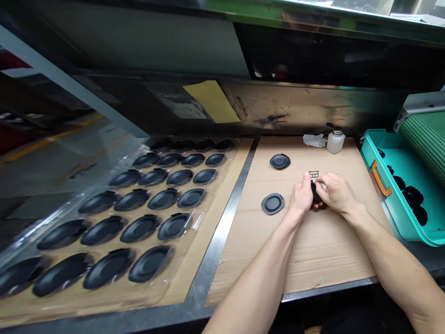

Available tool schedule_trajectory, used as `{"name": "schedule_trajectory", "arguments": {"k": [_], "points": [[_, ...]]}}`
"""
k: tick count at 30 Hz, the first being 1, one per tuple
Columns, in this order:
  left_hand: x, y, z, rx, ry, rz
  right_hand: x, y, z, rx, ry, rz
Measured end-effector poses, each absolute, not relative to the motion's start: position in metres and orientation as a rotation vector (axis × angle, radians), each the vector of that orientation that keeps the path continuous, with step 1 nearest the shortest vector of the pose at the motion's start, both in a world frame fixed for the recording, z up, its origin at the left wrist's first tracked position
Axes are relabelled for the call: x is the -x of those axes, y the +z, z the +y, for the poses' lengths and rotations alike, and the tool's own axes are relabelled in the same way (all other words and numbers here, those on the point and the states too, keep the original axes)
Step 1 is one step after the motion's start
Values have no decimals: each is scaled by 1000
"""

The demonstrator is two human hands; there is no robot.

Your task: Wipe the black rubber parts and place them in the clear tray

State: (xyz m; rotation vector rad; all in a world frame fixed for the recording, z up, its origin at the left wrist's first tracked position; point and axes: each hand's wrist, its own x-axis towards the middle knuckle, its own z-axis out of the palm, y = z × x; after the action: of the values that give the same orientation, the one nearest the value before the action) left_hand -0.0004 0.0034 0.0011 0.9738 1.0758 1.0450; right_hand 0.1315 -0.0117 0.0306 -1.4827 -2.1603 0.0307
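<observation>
My left hand is closed around a black plastic part, its thumb pointing up along the near side. My right hand bends over the same part, fingers pinched on a small white wad, perhaps cloth, that touches or nearly touches the black surface. Both hands hide most of the part. On the cardboard to their left lies a single flat black oval part. Farther back, a small stack of similar black parts rests on the cardboard.
A clear plastic tray at left holds rows of black parts. At the back stand a pump bottle and crumpled white tissue. A teal bin with several black parts sits at right, beside a green conveyor belt.
</observation>
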Motion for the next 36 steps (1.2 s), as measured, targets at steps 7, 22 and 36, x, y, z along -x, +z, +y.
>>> {"name": "schedule_trajectory", "arguments": {"k": [7,22,36], "points": [[-1,3,4,-1039,1013,1173,-130,31,-11,1588,17,-2155],[-6,7,4,-929,997,1152,-138,41,-13,1651,115,-2170],[2,30,11,-599,888,1108,-133,37,-7,1457,240,-2013]]}}
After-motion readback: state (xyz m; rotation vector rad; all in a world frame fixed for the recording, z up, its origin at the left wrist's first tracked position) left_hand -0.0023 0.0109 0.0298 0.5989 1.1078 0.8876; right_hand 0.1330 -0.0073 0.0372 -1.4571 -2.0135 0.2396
